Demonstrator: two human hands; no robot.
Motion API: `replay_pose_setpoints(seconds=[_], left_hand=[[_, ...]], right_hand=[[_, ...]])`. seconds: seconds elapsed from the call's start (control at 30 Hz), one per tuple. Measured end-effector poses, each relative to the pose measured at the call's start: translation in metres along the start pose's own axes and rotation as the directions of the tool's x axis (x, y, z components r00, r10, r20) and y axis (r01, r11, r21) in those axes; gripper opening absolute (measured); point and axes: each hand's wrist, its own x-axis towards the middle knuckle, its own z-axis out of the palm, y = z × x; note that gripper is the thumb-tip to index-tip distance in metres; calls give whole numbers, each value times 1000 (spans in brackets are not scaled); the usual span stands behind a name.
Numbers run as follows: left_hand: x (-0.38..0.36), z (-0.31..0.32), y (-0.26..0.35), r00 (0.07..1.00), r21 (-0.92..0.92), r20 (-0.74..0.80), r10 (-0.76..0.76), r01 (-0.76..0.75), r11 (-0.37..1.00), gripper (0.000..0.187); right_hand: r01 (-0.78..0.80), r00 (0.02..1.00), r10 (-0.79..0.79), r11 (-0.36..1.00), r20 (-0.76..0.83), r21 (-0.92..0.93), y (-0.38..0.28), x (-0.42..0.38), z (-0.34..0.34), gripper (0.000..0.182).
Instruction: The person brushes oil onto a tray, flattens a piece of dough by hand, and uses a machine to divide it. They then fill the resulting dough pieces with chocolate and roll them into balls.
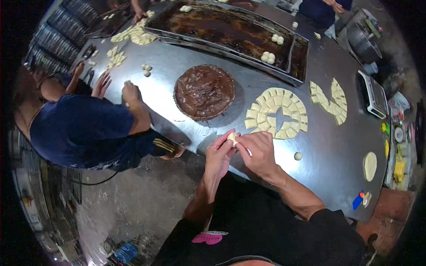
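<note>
Between my two hands, above the near edge of the metal table, is a small piece of pale dough (233, 139). My left hand (218, 154) holds it from the left with curled fingers, and my right hand (258, 150) pinches it from the right. Just beyond my hands lies a ring of cut dough pieces (279, 98). A round mound of dark brown filling (204, 92) sits to the left of that ring. One dough ball (298, 156) rests on the table to the right of my right hand.
Large baking trays (222, 26) with several dough balls stand at the back. A co-worker in a dark blue shirt (84, 128) works on the left. More cut dough (330, 103), a scale (372, 95), a flat dough oval (370, 166) and a blue tool (357, 201) are on the right.
</note>
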Motion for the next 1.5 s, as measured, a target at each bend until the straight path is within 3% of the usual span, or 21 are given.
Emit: replay_pose_setpoints(seconds=[0.1, 0.4, 0.43, 0.47, 0.53, 0.6, 0.63, 0.67, 0.73, 0.8, 0.9, 1.03, 1.13, 1.2, 1.27, 1.33, 1.37, 1.4, 1.43, 1.47, 1.5], left_hand=[[12, 1, -4, 990, 7, 110, -86, 86, 996, 32], [11, 45, -103, 740, 367, 340, -580, 464, 806, 37], [6, 54, -117, 728, 541, 326, -603, 380, 751, 43], [9, 52, -133, 758, 783, 406, -511, 0, 623, 44], [9, 69, -120, 858, 968, 221, -463, -136, 210, 41], [35, 24, -141, 881, 873, 473, -11, -466, 146, 35], [46, 19, -130, 935, 888, 350, 63, -352, 295, 30], [61, 12, -122, 877, 883, 415, 243, -453, 124, 26], [74, 11, -94, 811, 851, 520, 268, -464, -248, 22], [86, 1, -102, 804, 846, 520, 288, -438, -305, 19], [90, -1, -110, 812, 834, 516, 274, -402, -378, 13], [86, -1, -123, 871, 853, 456, 182, -369, -370, 16], [71, 7, -131, 859, 892, 441, 260, -387, -233, 27], [59, 27, -123, 967, 985, 168, 192, -158, -65, 30], [65, -15, -120, 937, 946, 303, 175, -273, -174, 32], [59, -33, -104, 891, 879, 435, 131, -389, -275, 34], [46, -28, -88, 969, 968, 235, 72, -226, -110, 36], [36, -26, -81, 999, 999, 29, -30, -28, 44, 38], [32, -28, -82, 999, 999, 18, -37, -16, 40, 38], [31, -29, -83, 997, 927, -1, -72, 28, 373, 40], [31, -29, -86, 994, 745, -8, -108, 78, 663, 43]], right_hand=[[-41, 991, 41, 999, 126, -3, 17, -8, -7, 19], [-284, 959, 275, 930, -71, -232, 55, -117, -76, 10], [-336, 942, 315, 898, -118, -285, 65, -138, -87, 10], [-395, 918, 357, 853, -171, -341, 75, -161, -98, 10], [-443, 895, 391, 727, -214, -525, 101, -215, -114, 12], [-438, 850, 518, 589, -99, -679, 111, -272, -117, 10], [-426, 872, 473, 600, -129, -678, 99, -280, -121, 12], [-400, 897, 415, 621, -150, -674, 88, -279, -123, 15], [-421, 890, 416, 596, -186, -684, 79, -288, -131, 16], [-672, 708, 683, 570, -182, -473, 86, -282, -136, 9], [-632, 775, 584, 715, -243, -299, 101, -246, -122, 10], [-332, 943, 306, 888, -128, -320, 135, -296, -128, 7], [-548, 835, 443, 729, -327, -410, 163, -270, -137, 8], [-575, 788, 445, 780, -425, -248, 173, -237, -109, 5], [-516, 857, 501, 838, -121, -177, 161, -257, -91, 6], [-298, 954, 293, 949, -65, -105, 145, -290, -114, 2], [-283, 959, 276, 942, -66, -181, 151, -302, -133, 1], [-450, 803, 570, 772, 175, -449, 166, -310, -152, 7], [-576, 708, 703, 627, 64, -524, 174, -301, -165, 3], [-613, 784, 479, 694, -394, -377, 183, -284, -154, 5], [-598, 774, 431, 739, -463, -311, 198, -267, -144, 7]])
